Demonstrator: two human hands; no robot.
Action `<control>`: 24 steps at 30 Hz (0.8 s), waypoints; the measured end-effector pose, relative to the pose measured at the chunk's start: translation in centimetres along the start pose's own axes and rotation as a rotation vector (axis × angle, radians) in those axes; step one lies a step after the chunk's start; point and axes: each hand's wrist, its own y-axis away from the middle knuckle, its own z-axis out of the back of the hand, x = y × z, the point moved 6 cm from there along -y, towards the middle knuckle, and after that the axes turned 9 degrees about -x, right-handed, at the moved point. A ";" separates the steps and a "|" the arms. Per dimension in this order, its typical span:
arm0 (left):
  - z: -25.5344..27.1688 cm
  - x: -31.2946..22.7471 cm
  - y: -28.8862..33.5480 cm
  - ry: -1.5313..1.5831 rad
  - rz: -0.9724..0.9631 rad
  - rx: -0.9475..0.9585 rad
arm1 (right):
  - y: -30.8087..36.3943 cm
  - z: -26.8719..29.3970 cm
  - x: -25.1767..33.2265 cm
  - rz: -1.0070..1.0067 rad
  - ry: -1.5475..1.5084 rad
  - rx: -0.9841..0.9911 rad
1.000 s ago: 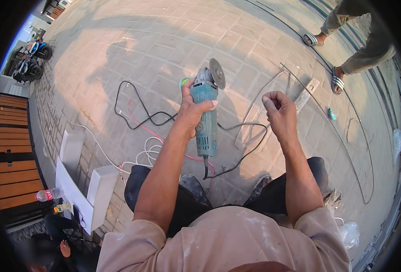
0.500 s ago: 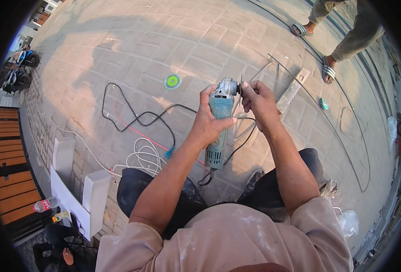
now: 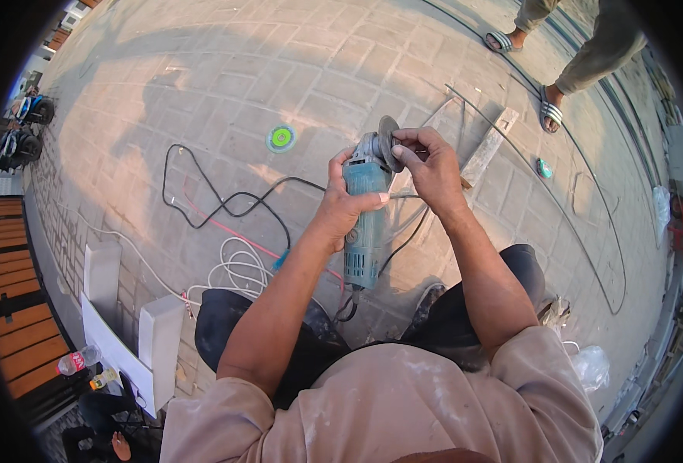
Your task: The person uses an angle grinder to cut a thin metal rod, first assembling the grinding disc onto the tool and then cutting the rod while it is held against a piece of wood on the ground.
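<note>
My left hand (image 3: 347, 204) is wrapped round the teal body of an angle grinder (image 3: 364, 239), its thumb lying across the front. The tool stands upright before me, metal head at the top and cord leaving the bottom. A thin dark grinder disc (image 3: 388, 139) sits at the head's right side. Thumb and fingers of my right hand (image 3: 430, 166) pinch at the middle of this disc; the exact spot under the fingertips is hidden. On the paving ahead lies another disc (image 3: 281, 138), bright green with a pale rim.
Black cable (image 3: 225, 204) and coiled white cord (image 3: 237, 266) sprawl on the paving to the left. A wooden plank (image 3: 492, 147), a long thin rod (image 3: 527, 162) and a small teal tape measure (image 3: 544, 167) lie right. Another person's sandalled feet (image 3: 551, 112) stand far right. A white bench (image 3: 117, 332) stands left.
The grinder has turned so its disc, formerly edge-on, now shows its face. My right fingers have closed in on the disc's middle. The whole view has shifted slightly.
</note>
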 end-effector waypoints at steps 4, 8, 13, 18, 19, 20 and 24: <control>0.4 0.8 -0.3 0.062 0.043 0.031 | -0.9 0.6 -0.5 0.068 0.106 -0.041; 1.3 1.2 -0.6 -0.039 -0.004 0.024 | -0.4 -0.4 -0.8 -0.237 0.239 0.110; 1.2 1.0 -0.1 -0.049 0.036 0.008 | -0.3 -0.7 1.7 0.328 0.230 0.230; 1.8 1.6 -0.5 -0.037 0.055 -0.008 | -0.7 -0.5 -0.7 -0.280 0.222 0.163; 2.1 1.7 -0.6 -0.035 0.046 -0.010 | -0.2 -0.9 -1.2 -0.453 0.196 0.212; 2.3 1.9 -0.7 -0.026 0.057 -0.009 | -0.3 -1.4 -1.3 -0.342 0.213 0.209; 1.8 2.4 -0.9 0.068 0.115 0.032 | -0.9 -1.5 0.4 0.247 -0.039 0.199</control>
